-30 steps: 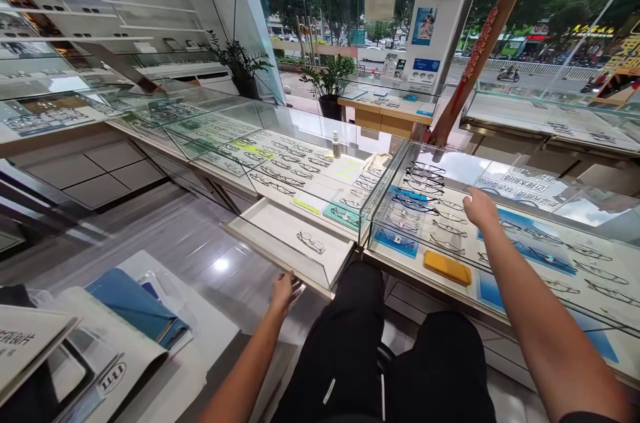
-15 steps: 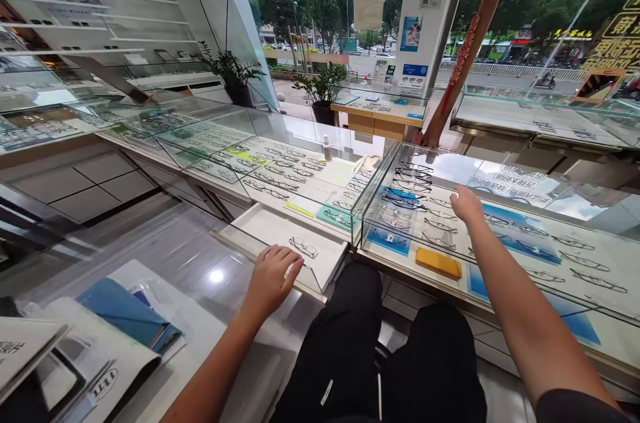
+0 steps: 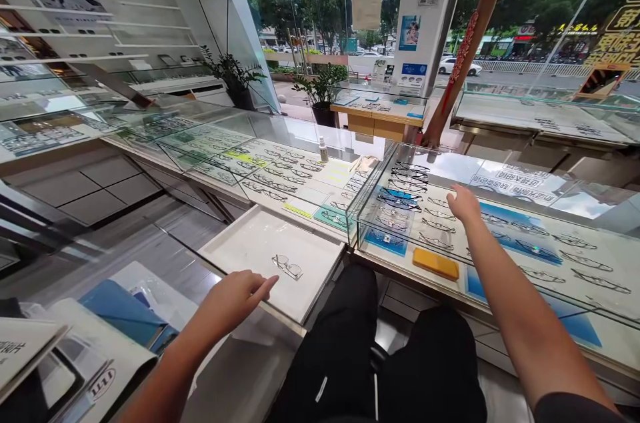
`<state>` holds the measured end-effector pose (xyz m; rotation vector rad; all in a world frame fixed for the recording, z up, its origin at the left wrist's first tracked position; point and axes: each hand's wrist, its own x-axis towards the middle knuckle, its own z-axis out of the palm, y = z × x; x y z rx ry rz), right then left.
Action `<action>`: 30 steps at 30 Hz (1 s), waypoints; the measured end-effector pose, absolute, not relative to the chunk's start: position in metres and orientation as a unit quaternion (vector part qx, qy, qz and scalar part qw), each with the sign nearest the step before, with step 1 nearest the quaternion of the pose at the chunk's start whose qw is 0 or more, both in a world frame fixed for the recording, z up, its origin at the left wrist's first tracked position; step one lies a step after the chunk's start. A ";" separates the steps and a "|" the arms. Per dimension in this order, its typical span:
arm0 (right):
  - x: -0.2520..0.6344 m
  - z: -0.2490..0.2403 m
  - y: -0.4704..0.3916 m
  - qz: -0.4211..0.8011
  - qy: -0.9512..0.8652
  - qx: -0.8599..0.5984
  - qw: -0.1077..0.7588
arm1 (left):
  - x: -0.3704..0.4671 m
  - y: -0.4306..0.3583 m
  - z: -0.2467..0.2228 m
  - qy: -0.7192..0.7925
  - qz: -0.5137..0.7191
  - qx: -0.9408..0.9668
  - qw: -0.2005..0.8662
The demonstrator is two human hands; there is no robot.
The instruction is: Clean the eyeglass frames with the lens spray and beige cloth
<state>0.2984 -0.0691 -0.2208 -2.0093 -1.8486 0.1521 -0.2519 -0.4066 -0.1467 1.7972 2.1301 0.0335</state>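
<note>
My left hand [image 3: 239, 297] is at the front edge of a pulled-out white drawer [image 3: 250, 236], its fingers curled over the edge and the thumb pointing right. One pair of clear-lensed glasses [image 3: 287, 267] lies in the drawer, just beyond the hand. On the glass top of the right display case [image 3: 430, 163] rests my right hand [image 3: 465, 204], with its fingers closed; whether anything is in them is hidden. Rows of glasses [image 3: 437, 224] show under the glass beneath it. A yellow case [image 3: 435, 263] lies near the front of that display.
A long glass display [image 3: 270, 176] with many frames runs off to the left. A small bottle [image 3: 323, 149] and a cloth [image 3: 364, 164] are near its back right. Bags and a blue folder [image 3: 123, 309] lie at the lower left. Potted plants [image 3: 323, 93] stand by the window.
The drawer has come further out toward me, with my left hand moving left and down along with its front edge. The glasses inside moved with it. My right hand is almost unchanged.
</note>
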 end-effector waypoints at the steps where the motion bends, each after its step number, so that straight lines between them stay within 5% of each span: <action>1: 0.299 -0.221 -0.069 0.056 -0.661 -0.720 0.204 | -0.253 -0.409 -0.145 0.758 0.003 0.625 0.186; 11: 0.300 -0.221 -0.068 0.069 -0.658 -0.720 0.208 | -0.249 -0.394 -0.120 0.773 -0.103 0.571 0.256; 20: 0.300 -0.217 -0.070 0.075 -0.652 -0.723 0.215 | -0.127 -0.271 -0.051 0.511 0.012 0.857 0.058; 30: 0.298 -0.217 -0.068 0.076 -0.649 -0.723 0.223 | -0.028 -0.109 -0.104 0.378 0.023 0.925 0.018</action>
